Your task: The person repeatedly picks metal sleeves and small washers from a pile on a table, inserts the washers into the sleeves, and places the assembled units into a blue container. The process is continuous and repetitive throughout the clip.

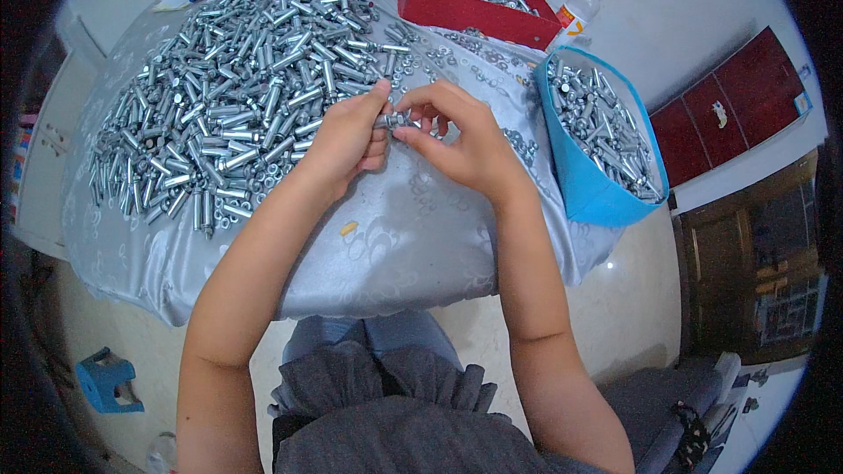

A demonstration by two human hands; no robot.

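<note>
My left hand point(344, 139) is closed around a silver expansion bolt point(392, 121), its thumb pointing up and away from me. The bolt's end sticks out to the right, where the thumb and fingertips of my right hand point(474, 136) pinch it. A nut or washer seems to sit at that end, but the fingertips partly cover it. Just beyond and left of my hands lies a big heap of similar bolts point(228, 114), with several loose nuts point(262, 177) along its near edge. More washers and nuts point(520, 146) are scattered right of my right hand.
A blue fabric bin point(601, 197) full of bolts stands at the table's right edge. Behind are an open red box point(474, 16) of bolts and a white bottle point(580, 10). A silvery cloth point(386, 272) covers the table. A blue stool point(107, 382) is on the floor, left.
</note>
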